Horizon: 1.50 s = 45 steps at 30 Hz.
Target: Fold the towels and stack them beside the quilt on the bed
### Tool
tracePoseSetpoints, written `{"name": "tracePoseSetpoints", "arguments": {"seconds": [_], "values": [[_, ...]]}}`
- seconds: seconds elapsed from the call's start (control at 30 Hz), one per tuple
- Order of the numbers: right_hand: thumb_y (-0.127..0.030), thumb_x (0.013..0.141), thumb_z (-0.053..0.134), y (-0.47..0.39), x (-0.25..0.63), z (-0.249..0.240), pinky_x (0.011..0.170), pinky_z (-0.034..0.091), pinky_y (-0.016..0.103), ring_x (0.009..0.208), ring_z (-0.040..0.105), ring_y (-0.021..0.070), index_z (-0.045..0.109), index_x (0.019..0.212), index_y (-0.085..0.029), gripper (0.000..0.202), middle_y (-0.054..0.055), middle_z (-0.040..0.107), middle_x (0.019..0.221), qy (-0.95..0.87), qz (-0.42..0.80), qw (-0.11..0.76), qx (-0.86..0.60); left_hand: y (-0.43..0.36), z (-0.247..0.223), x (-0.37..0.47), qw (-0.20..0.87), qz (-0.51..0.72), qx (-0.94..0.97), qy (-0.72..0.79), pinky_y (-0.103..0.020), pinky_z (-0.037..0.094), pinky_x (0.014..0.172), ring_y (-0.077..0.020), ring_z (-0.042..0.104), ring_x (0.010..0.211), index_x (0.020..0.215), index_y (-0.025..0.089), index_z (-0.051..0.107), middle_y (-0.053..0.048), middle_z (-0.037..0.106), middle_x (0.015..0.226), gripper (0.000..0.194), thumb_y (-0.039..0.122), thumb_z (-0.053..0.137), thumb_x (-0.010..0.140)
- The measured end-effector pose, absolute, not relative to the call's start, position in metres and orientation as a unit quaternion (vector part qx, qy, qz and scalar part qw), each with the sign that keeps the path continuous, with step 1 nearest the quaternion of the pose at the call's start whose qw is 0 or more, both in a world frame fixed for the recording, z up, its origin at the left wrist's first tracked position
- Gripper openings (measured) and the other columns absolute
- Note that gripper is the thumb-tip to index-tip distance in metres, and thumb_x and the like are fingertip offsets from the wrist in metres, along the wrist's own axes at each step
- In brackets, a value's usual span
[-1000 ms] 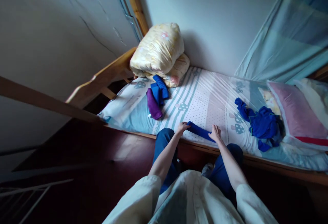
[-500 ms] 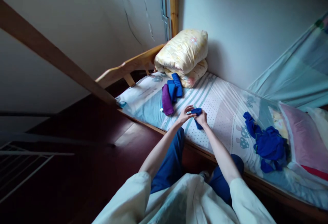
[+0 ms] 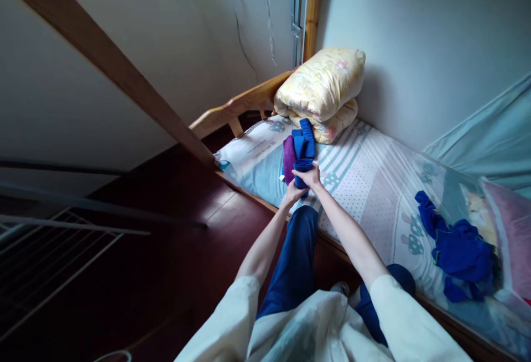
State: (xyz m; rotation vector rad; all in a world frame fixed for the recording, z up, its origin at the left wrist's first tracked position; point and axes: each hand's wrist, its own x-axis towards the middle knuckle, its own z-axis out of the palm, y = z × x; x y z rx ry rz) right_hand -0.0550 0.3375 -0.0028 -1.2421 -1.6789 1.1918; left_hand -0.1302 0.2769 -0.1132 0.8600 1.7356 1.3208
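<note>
Folding of the bundle (image 3: 303, 177) appeared well advanced; the next move called for a grip keeping its layers together. Left hand (image 3: 295, 192) and right hand (image 3: 312, 177) had fingers closed around it, above the bed (image 3: 352, 171) beside the purple cloth (image 3: 288, 155). Its layered end faced up; its long axis looked near-upright, exact tilt unclear.

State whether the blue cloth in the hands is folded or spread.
Folded: the blue cloth is a compact bundle, stacked layers showing at its top.
</note>
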Motion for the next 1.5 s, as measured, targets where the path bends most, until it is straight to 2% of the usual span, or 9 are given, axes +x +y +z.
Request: {"name": "tracePoseSetpoints", "arguments": {"seconds": [0.3, 0.63, 0.97, 1.03, 1.1, 1.23, 1.33, 1.4, 1.5], "values": [[-0.042, 0.056, 0.092, 0.338, -0.077, -0.020, 0.089, 0.062, 0.038, 0.093, 0.076, 0.0264, 0.070, 0.088, -0.018, 0.046, 0.009, 0.081, 0.098, -0.636, 0.465, 0.344, -0.511, 0.273, -0.131, -0.152, 0.377, 0.519, 0.337, 0.690, -0.037, 0.059, 0.091, -0.0304, 0.071, 0.104, 0.110, 0.010, 0.069, -0.010, 0.077, 0.100, 0.053, 0.018, 0.086, 0.060], [-0.040, 0.058, 0.091, 0.330, -0.079, -0.030, 0.090, 0.061, 0.038, 0.096, 0.075, 0.0265, 0.070, 0.089, -0.017, 0.044, 0.009, 0.080, 0.100, -0.653, 0.463, 0.316, -0.509, 0.268, -0.136, -0.148, 0.364, 0.533, 0.314, 0.696, -0.041, 0.059, 0.092, -0.0313, 0.071, 0.101, 0.106, 0.010, 0.069, -0.009, 0.077, 0.096, 0.047, 0.019, 0.085, 0.063], [-0.041, 0.058, 0.090, 0.332, -0.082, -0.040, 0.092, 0.060, 0.040, 0.096, 0.074, 0.0266, 0.069, 0.089, -0.019, 0.044, 0.008, 0.079, 0.098, -0.648, 0.461, 0.320, -0.514, 0.266, -0.139, -0.143, 0.345, 0.559, 0.305, 0.689, -0.045, 0.057, 0.095, -0.0321, 0.070, 0.103, 0.109, 0.008, 0.068, -0.011, 0.076, 0.098, 0.051, 0.023, 0.085, 0.064], [-0.043, 0.058, 0.091, 0.334, -0.082, -0.042, 0.093, 0.060, 0.040, 0.097, 0.074, 0.0261, 0.069, 0.097, -0.020, 0.051, 0.007, 0.078, 0.102, -0.649, 0.474, 0.318, -0.503, 0.266, -0.138, -0.144, 0.330, 0.563, 0.309, 0.692, -0.047, 0.055, 0.101, -0.0325, 0.069, 0.109, 0.118, 0.009, 0.065, -0.013, 0.074, 0.110, 0.062, 0.025, 0.087, 0.062], [-0.045, 0.055, 0.093, 0.335, -0.078, -0.047, 0.098, 0.058, 0.041, 0.109, 0.071, 0.0268, 0.067, 0.113, -0.021, 0.068, 0.008, 0.075, 0.116, -0.642, 0.490, 0.325, -0.492, 0.262, -0.137, -0.145, 0.293, 0.570, 0.305, 0.704, -0.053, 0.046, 0.112, -0.0353, 0.061, 0.127, 0.132, 0.012, 0.058, -0.017, 0.067, 0.130, 0.081, 0.029, 0.091, 0.060], [-0.048, 0.047, 0.097, 0.327, -0.040, -0.069, 0.114, 0.048, 0.044, 0.142, 0.049, 0.0323, 0.054, 0.141, -0.022, 0.107, 0.015, 0.052, 0.153, -0.595, 0.499, 0.342, -0.529, 0.234, -0.139, -0.140, 0.218, 0.569, 0.281, 0.741, -0.057, 0.025, 0.127, -0.0403, 0.025, 0.156, 0.147, 0.015, 0.045, -0.021, 0.047, 0.156, 0.099, 0.036, 0.092, 0.063], [-0.048, 0.049, 0.096, 0.310, 0.017, -0.097, 0.115, 0.047, 0.045, 0.143, 0.048, 0.0329, 0.051, 0.145, -0.022, 0.109, 0.015, 0.044, 0.160, -0.537, 0.509, 0.346, -0.576, 0.202, -0.147, -0.130, 0.169, 0.548, 0.286, 0.768, -0.055, 0.022, 0.129, -0.0396, 0.022, 0.157, 0.153, 0.013, 0.039, -0.022, 0.039, 0.162, 0.095, 0.037, 0.085, 0.073], [-0.046, 0.052, 0.095, 0.296, 0.066, -0.115, 0.110, 0.051, 0.045, 0.137, 0.054, 0.0315, 0.053, 0.142, -0.023, 0.102, 0.016, 0.048, 0.157, -0.492, 0.513, 0.350, -0.610, 0.185, -0.153, -0.125, 0.178, 0.522, 0.316, 0.772, -0.053, 0.023, 0.129, -0.0372, 0.028, 0.155, 0.153, 0.013, 0.041, -0.021, 0.036, 0.165, 0.083, 0.036, 0.076, 0.082], [-0.040, 0.055, 0.093, 0.278, 0.153, -0.135, 0.101, 0.057, 0.044, 0.123, 0.064, 0.0294, 0.062, 0.128, -0.021, 0.081, 0.017, 0.061, 0.144, -0.428, 0.496, 0.358, -0.666, 0.173, -0.161, -0.124, 0.249, 0.474, 0.375, 0.757, -0.050, 0.028, 0.127, -0.0336, 0.037, 0.152, 0.144, 0.015, 0.055, -0.019, 0.042, 0.162, 0.058, 0.032, 0.061, 0.090]]}}
